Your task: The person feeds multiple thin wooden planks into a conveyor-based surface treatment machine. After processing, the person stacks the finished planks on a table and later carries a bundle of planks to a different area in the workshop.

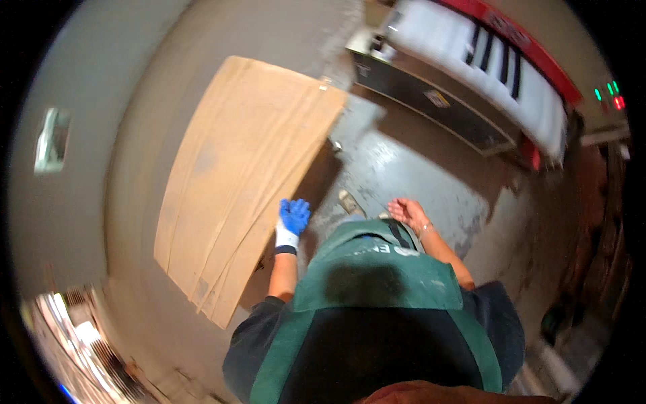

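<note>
My left hand [293,217], in a blue and white work glove, is beside the right edge of a large stack of brown cardboard sheets [232,161]. Its fingers are apart and nothing shows in them; whether it touches the cardboard I cannot tell. Bare, my right hand [406,213] hangs in front of my green apron [377,269], with fingers loosely stretched out and no object in them. Several long creases or sheet edges run along the cardboard, whose lower corner lies left of my left arm.
At the upper right stands a dark machine base [431,97] with a white ribbed cover [478,54] and a red top edge. Grey floor [387,158] lies ahead of my shoes [350,202]. A pale wall [81,222] rises at the left.
</note>
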A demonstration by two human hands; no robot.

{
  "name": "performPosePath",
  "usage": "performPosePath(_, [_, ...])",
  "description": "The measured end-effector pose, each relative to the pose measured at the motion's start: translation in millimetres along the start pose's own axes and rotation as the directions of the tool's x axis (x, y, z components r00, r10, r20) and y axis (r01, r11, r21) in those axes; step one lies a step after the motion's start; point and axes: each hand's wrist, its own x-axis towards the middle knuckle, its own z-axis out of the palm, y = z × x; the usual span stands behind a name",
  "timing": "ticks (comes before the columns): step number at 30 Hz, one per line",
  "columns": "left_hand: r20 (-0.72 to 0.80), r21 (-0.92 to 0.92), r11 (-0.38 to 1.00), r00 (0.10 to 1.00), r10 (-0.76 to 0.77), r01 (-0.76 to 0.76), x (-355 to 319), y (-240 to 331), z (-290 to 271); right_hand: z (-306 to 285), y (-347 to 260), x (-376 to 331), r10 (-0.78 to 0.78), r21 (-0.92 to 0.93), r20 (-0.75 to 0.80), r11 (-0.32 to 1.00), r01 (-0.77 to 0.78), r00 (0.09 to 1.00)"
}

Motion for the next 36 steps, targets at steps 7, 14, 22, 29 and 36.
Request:
performPosePath(7, [0.518,0.205,0.907,0.827,0.220,-0.369,78,-35,-61,89,-36,72,0.120,-0.144,0.196,0.985,-0.092,0.973])
performPosePath(14, [0.357,-0.209,0.975,0.923,0.144,-0.071,7,-10,-10,199,-84,157,0.157,-0.295,0.198,0.951,-0.094,0.968])
performPosePath(22, [0.329,0.752,0.354,0.781,0.530,-0.556,-4,-9,-41,250,-96,185,0.202,-0.492,0.204,0.867,-0.078,0.958])
performPosePath(29, [0.068,0.255,0.895,0.930,0.361,-0.366,-9,-28,-31,257,-98,178,0.216,-0.520,0.027,0.837,-0.171,0.976])
performPosePath(36, [-0.071,0.661,0.670,0.860,0.505,-0.339,-18,-33,-19,245,-102,196,0.176,-0.569,0.253,0.822,0.000,0.951])
